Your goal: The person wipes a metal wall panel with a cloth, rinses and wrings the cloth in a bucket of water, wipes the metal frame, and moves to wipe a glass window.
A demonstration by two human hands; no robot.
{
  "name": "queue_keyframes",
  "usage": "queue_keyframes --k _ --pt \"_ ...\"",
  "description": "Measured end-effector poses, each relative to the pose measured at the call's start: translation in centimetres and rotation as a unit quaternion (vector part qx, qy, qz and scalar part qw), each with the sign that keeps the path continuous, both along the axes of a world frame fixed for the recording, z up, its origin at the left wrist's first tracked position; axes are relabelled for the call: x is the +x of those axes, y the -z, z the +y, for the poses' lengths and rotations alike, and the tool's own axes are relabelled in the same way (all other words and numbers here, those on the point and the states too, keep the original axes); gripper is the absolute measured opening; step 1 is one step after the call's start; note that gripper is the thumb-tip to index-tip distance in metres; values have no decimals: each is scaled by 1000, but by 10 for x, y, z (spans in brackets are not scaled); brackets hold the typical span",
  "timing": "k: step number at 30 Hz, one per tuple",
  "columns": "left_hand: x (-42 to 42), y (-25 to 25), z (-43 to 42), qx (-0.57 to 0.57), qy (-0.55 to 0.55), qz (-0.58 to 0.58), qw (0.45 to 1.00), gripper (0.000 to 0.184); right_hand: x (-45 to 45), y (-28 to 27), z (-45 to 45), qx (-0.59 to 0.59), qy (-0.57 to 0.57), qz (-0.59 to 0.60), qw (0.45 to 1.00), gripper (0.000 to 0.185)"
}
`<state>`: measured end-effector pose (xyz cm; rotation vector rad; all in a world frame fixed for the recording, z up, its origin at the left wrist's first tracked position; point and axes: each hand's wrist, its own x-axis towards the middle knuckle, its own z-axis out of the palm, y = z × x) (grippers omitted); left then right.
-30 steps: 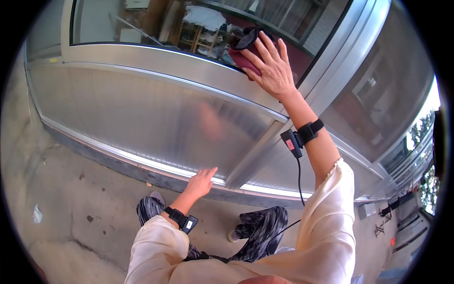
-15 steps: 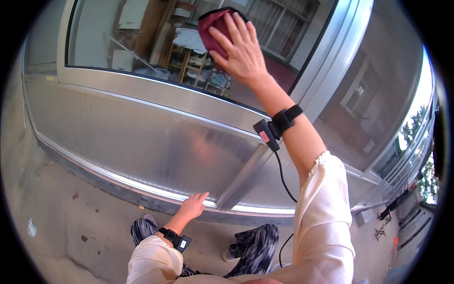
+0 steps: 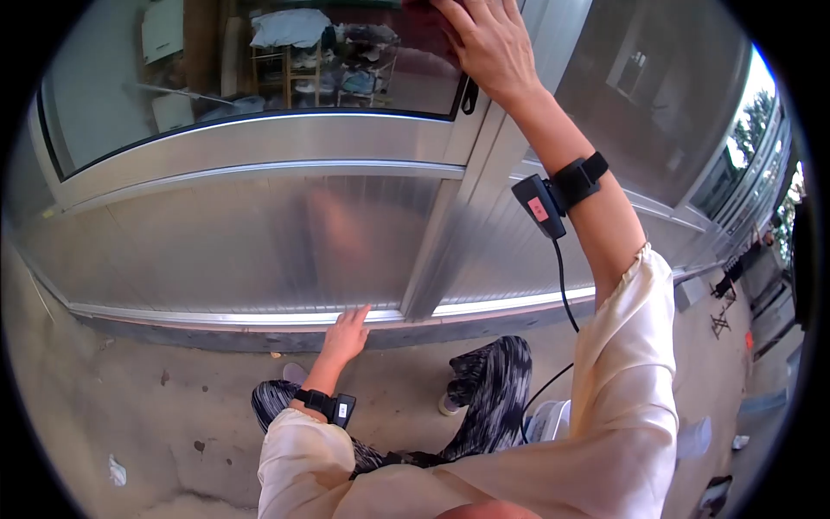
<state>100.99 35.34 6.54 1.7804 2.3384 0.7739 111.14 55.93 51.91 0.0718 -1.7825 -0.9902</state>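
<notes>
My right hand [image 3: 493, 50] is at the top edge of the view, holding a dark red cloth [image 3: 425, 7] against the window glass [image 3: 99, 104]. Most of the cloth is cut off by the frame, and some of the fingertips are out of sight. Below, my left hand [image 3: 347, 336] is held low with fingers apart and nothing in it, near the bottom rail [image 3: 259, 318] of the metal panel [image 3: 363, 233]. Whether its fingertips touch the rail I cannot tell.
A black latch [image 3: 469, 97] sits on the window frame beside my right wrist. A cable [image 3: 564, 285] hangs from the black forearm band. A white bucket [image 3: 547, 422] stands close to my right leg. A white scrap [image 3: 117, 471] lies on the concrete floor.
My right hand and the red cloth have shifted right and up in the view, toward the window's right edge. The camera view has turned, and my left hand stays low by the panel.
</notes>
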Motion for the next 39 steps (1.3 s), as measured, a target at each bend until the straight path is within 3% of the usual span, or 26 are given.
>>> queue_keyframes --k 4,7,10,12,15,16,21,26,29,33,36,39 --pt "4 -3 -2 -24 -15 -9 1000 56 7 -52 13 61 -90 154 982 38" --pt "5 -2 1 -18 -6 -9 1000 56 -4 -53 28 -4 -102 182 978 39" --pt "7 -4 1 -19 1 -6 1000 55 -4 9 27 -20 -74 188 979 45" --pt "6 0 5 -17 0 -6 1000 54 4 70 23 -79 -12 132 988 53" --pt "5 4 0 -13 -2 -4 1000 53 10 158 25 -126 6 79 989 45" --pt "3 5 1 -13 -2 -2 1000 53 14 179 22 -138 29 54 989 60" --pt "4 7 -1 -4 3 -2 1000 53 21 255 1 -247 47 25 968 52" --pt "6 1 -1 -12 7 -5 1000 51 31 246 -1 -248 -20 59 967 39" --pt "9 -8 -1 -19 6 -19 1000 51 50 235 -9 -346 -126 61 928 39" --pt "14 -9 2 6 17 -14 1000 51 29 218 -31 -246 -143 3 959 32" --pt "12 0 7 -4 17 2 1000 55 -10 207 -40 -166 -90 -93 978 27" --pt "13 -2 9 -49 -3 13 999 55 3 206 -25 -137 -74 -104 982 28"
